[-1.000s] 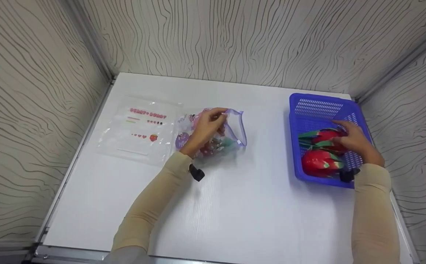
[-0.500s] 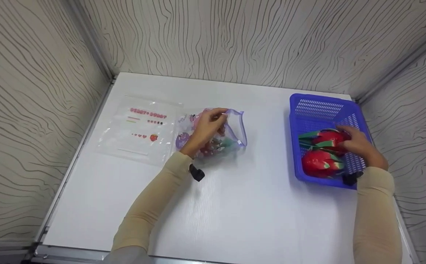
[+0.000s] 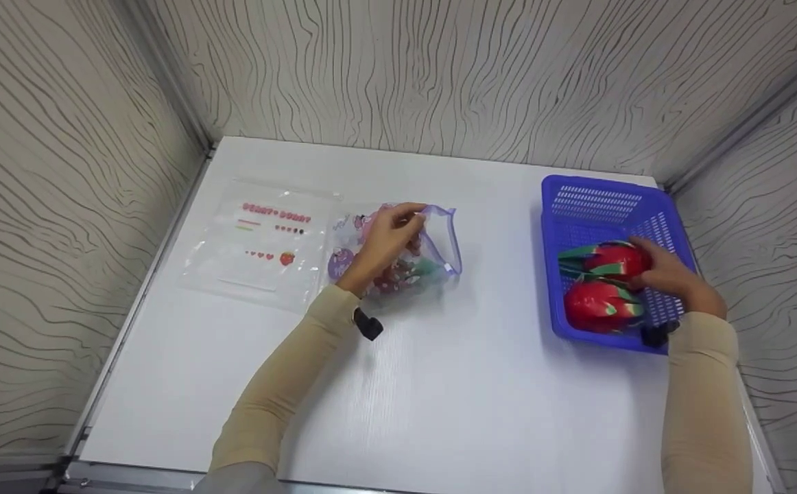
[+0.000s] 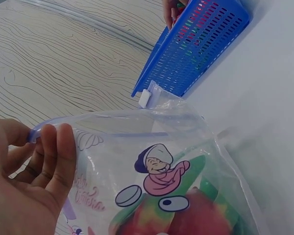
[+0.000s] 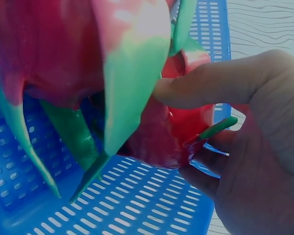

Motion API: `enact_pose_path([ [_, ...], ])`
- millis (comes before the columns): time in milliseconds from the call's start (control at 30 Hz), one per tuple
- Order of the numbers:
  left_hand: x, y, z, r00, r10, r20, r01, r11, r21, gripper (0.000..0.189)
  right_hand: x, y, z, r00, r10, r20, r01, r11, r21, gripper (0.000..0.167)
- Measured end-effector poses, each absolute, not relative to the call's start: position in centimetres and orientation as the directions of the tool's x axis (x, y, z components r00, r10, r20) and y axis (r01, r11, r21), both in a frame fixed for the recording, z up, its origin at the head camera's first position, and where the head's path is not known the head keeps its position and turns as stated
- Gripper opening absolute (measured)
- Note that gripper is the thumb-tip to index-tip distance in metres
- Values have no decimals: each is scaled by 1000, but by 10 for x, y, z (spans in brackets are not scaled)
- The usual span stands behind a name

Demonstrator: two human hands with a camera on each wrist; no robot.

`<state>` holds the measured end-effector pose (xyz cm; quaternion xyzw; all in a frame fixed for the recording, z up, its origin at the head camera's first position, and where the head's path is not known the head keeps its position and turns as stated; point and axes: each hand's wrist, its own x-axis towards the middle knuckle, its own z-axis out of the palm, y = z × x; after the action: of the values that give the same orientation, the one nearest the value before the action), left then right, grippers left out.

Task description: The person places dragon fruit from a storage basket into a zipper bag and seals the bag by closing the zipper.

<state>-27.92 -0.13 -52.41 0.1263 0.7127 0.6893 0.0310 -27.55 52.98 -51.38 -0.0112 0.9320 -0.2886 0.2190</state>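
Note:
In the head view my left hand (image 3: 386, 241) pinches the rim of a clear zip bag (image 4: 112, 147) with a lilac edge and cartoon prints. The bag's mouth stands partly open, with a white slider (image 4: 144, 98) at its far corner. Red and green dragon fruit (image 4: 196, 213) shows through the plastic. On the right, my right hand (image 3: 673, 278) reaches into a blue basket (image 3: 547, 267) and grips a red dragon fruit (image 3: 619, 259) with green leaf tips, its thumb on one side and fingers on the other. Another dragon fruit (image 3: 597, 305) lies nearer me in the basket.
A second clear bag (image 3: 217, 264) with pink lettering and heart prints lies flat at the left of the white table (image 3: 453, 398). Wood-patterned panels (image 3: 398, 75) stand along the back and both sides.
My right hand has shifted slightly right and toward me, and its fingers have come round the farther dragon fruit in the basket. My left hand and the bag have hardly moved.

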Motion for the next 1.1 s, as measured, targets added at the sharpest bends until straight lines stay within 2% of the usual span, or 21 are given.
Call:
enact_pose_path([
  [267, -279, -1, -524, -971, 221, 95, 100, 11, 995, 31, -272, 530, -511, -919, -121, -376, 71, 886, -459, 98],
  [533, -279, -2, -524, -968, 228, 107, 113, 10, 994, 31, -272, 529, -509, -917, -75, -393, 104, 904, -416, 106],
  [667, -279, -2, -524, -966, 229, 116, 125, 26, 992, 31, -271, 529, -508, -911, -68, -406, 112, 908, -403, 104],
  [933, -277, -3, -524, -973, 219, 77, 93, 65, 994, 30, -273, 530, -511, -917, -85, -389, 111, 884, -455, 98],
  [1100, -276, -3, -524, -976, 208, 71, 89, 76, 993, 31, -274, 530, -512, -903, -105, -416, 136, 850, -509, 100],
])
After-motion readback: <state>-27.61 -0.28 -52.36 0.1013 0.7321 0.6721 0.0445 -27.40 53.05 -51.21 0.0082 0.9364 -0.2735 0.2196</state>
